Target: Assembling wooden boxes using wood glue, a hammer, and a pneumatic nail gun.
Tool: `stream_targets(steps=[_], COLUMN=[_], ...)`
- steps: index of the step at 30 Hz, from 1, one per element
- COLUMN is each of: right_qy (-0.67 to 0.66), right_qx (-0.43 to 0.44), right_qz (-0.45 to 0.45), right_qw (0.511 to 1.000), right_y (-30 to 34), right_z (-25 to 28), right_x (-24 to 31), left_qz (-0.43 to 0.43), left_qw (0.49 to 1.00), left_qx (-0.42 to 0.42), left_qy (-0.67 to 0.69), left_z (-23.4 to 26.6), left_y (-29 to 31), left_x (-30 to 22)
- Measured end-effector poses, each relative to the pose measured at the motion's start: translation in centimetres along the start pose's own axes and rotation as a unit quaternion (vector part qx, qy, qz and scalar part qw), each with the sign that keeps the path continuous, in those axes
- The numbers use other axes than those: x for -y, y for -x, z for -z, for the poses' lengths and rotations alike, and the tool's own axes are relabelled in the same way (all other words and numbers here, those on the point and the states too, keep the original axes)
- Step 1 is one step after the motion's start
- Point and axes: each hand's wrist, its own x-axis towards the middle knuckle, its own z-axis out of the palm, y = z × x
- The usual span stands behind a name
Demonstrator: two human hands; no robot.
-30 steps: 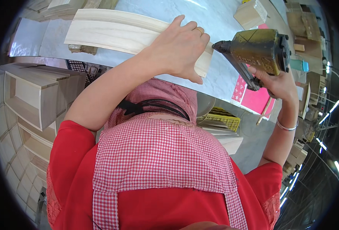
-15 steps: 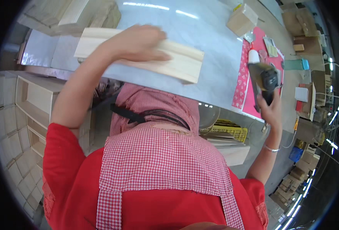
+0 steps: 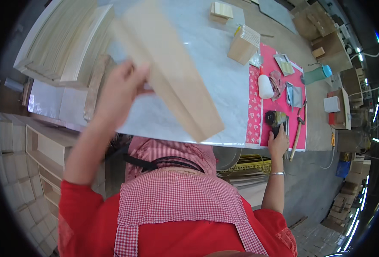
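My left hand (image 3: 123, 92), blurred by motion, pinches the edge of a long pale wooden board (image 3: 176, 81) with a lengthwise step. The board is lifted at a slant over the pale tabletop (image 3: 228, 94), its near end by the front edge. At the right my right hand (image 3: 279, 143) is closed round the handle of a black handheld tool (image 3: 276, 119) with a yellowish-green part. That tool is at the pink mat (image 3: 258, 139); its exact kind I cannot make out. Beside it lies a hammer (image 3: 297, 135) with a wooden handle.
Stacked wooden boards (image 3: 65, 43) stand at the far left, next to a rough wooden block (image 3: 97, 83). A white bottle (image 3: 265, 87) lies on the mat. Behind it sit a pile of small wood pieces (image 3: 244, 44) and a teal bottle (image 3: 318, 74). Below the tabletop is a yellow crate (image 3: 253, 165).
My left hand has raised the board off the tabletop and turned it. My right hand has brought the tool down to the mat.
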Motion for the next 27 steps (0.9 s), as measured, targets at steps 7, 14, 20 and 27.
stream_targets(steps=[7,14,20,27], right_qy=[-0.319,-0.323,-0.363,-0.747], right_qx=[-0.167,-0.153,-0.074,-0.066], right_qz=[0.051,-0.122,-0.201,-0.053], right_qw=[0.932,0.926,0.907,0.660], right_y=[-8.7,-18.1,-19.3,-15.3], right_z=[2.7,0.4,-0.7,-1.0], right_x=[12.8,26.6,27.6,22.0], left_qz=[0.123,0.190,0.209,0.257], left_qw=[0.968,0.959,0.959,0.960], left_qx=[-0.154,-0.150,-0.099,-0.016], left_qy=[0.158,0.145,0.167,0.113], left_z=[1.5,2.3,4.5,4.2], left_y=[5.2,7.3,9.9,11.6], left_x=[11.6,11.0,12.8,13.0])
